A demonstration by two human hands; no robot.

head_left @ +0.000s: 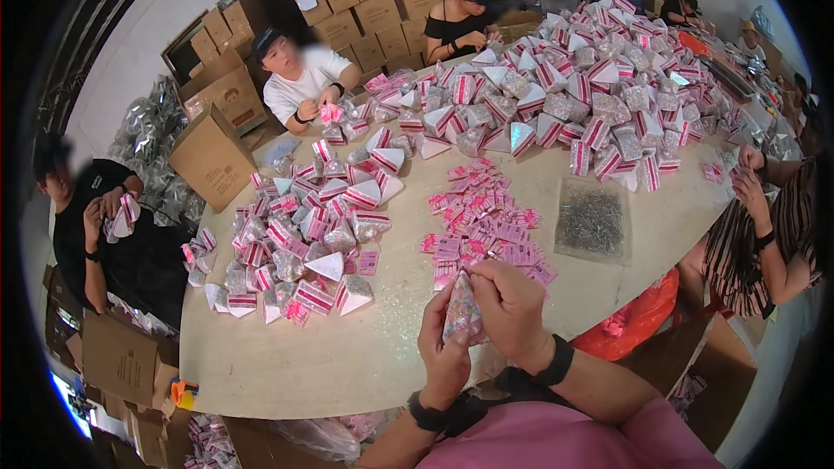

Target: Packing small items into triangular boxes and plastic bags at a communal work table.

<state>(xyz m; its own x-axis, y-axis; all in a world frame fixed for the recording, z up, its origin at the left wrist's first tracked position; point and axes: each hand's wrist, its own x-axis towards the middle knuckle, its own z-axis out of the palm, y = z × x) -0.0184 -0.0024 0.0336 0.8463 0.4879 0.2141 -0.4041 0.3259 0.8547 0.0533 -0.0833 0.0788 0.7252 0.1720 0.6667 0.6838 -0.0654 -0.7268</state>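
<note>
A small clear bag of multicoloured bits (pixel 463 308) is held up near the table's front edge. My left hand (pixel 441 358) is closed around its lower left side. The fingers of my right hand (pixel 512 311) pinch it near the top, so part of the bag is hidden. Just beyond my hands lies a loose heap of pink printed cards (pixel 486 217). To the right of that heap sits a shallow clear tray (pixel 565 247) full of small metal pieces, too fine to name.
Filled bags with pink-and-white tops form a pile (pixel 304 243) at left and a bigger mound (pixel 599 78) at the back right. Co-workers sit around the table (pixel 287 365). A red plastic bag (pixel 638 317) and an open carton (pixel 717 373) stand to my right. Cartons (pixel 365 9) are stacked behind.
</note>
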